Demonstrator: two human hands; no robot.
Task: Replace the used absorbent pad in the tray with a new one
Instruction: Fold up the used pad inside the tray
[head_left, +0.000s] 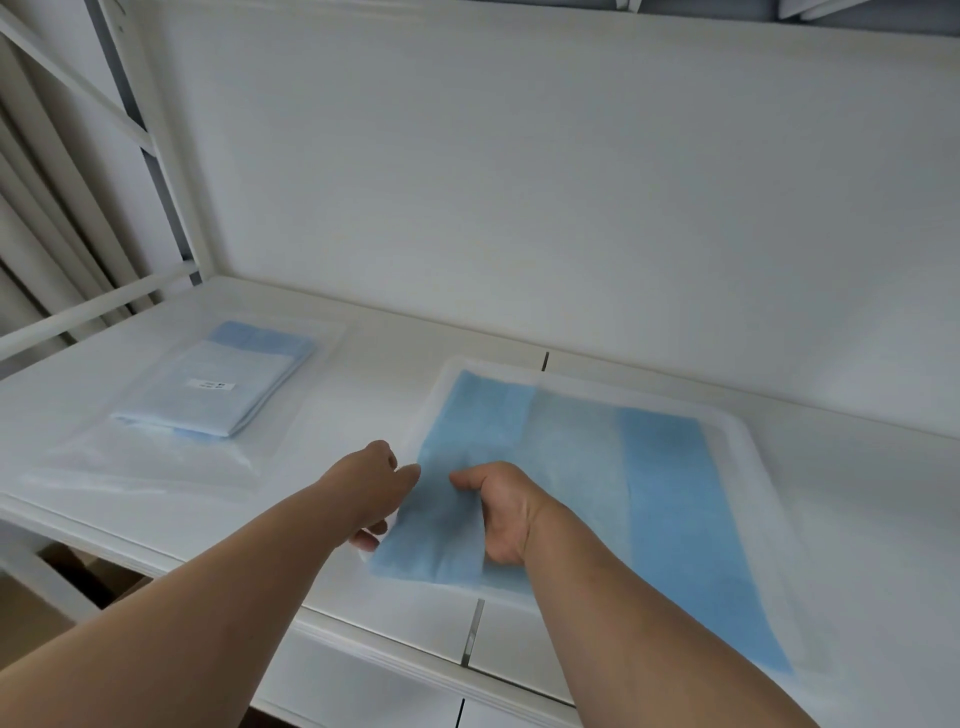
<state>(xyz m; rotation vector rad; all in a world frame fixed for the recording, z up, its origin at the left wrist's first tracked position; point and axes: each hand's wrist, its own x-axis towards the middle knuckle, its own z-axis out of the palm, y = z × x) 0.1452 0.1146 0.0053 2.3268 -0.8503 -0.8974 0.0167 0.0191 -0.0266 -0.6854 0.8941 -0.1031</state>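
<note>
A blue absorbent pad (660, 478) lies spread in a shallow white tray (737, 421) on the white table, right of centre. Its near left part is lifted into a fold. My left hand (376, 488) holds the left edge of that fold, fingers curled under it. My right hand (501, 512) grips the same fold from the right, its thumb on top. A folded blue pad in a clear plastic bag (218, 384) with a small white label lies on the table at the left, apart from both hands.
A white back panel (519, 182) rises behind the table. A white metal frame and a rail (93, 306) stand at the far left. The table's front edge (363, 649) runs below my forearms, with drawer fronts under it.
</note>
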